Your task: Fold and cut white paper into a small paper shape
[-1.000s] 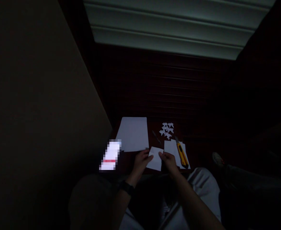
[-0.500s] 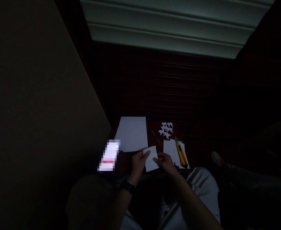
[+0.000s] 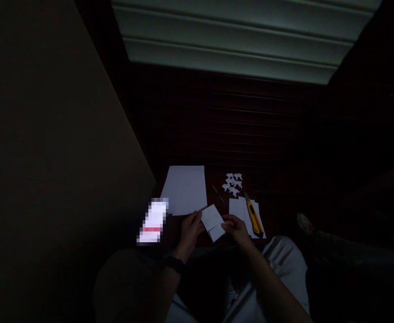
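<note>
The left hand (image 3: 190, 229) and right hand (image 3: 236, 229) are pinching a small folded white paper square (image 3: 213, 221) between them.

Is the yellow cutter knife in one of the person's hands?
No, the yellow cutter knife lies on white sheets, while the left hand and right hand hold a paper piece.

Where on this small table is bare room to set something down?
Bare dark strip between the large white sheet and the paper cutouts, shared with a pen. Another between the phone and the left hand holding the folded paper. Crowded on the right: small sheets under the yellow knife.
</note>
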{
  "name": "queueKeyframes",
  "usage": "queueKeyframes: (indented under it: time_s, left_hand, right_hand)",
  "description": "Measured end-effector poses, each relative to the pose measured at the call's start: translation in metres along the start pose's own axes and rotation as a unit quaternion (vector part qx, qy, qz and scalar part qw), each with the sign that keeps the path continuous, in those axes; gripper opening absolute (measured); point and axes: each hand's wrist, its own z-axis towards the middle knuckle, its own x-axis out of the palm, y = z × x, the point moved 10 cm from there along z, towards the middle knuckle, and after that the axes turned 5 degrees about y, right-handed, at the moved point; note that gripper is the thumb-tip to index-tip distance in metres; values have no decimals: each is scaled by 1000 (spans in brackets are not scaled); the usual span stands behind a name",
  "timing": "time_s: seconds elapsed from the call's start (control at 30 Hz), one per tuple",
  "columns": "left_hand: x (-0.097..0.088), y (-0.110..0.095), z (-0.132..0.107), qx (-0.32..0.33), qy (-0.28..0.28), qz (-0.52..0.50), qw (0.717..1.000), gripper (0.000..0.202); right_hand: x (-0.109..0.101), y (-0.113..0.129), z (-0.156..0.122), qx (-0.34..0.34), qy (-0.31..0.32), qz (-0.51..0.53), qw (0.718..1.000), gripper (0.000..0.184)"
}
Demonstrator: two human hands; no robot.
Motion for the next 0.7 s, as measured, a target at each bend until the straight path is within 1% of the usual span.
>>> queueKeyframes:
  time_s: [0.13,0.23,0.3,0.43,0.5,0.57,0.7]
  left_hand:
    - [-2,2,-1,0,-1,27,1000,45]
    - [4,9,-2,-16,28,75,997,50]
    - [6,14,0,-22,41,97,994,50]
    - [0,20,4,-20,25,111,993,40]
    - [-2,20,5,-15,21,106,994,39]
    - [-4,20,5,-11,19,102,995,41]
    - [-8,17,5,4,7,113,994,43]
  right_hand:
    - [4,10,-3,-34,12,16,999,42]
    - [6,13,-5,-38,13,22,999,40]
    - [7,13,-5,-33,11,27,999,40]
    - [7,11,-5,-25,16,41,999,45]
    - [5,9,-4,-23,18,42,999,48]
    - [2,6,-4,-16,15,33,999,41]
    - [-4,6,-5,-21,7,-1,1000,13]
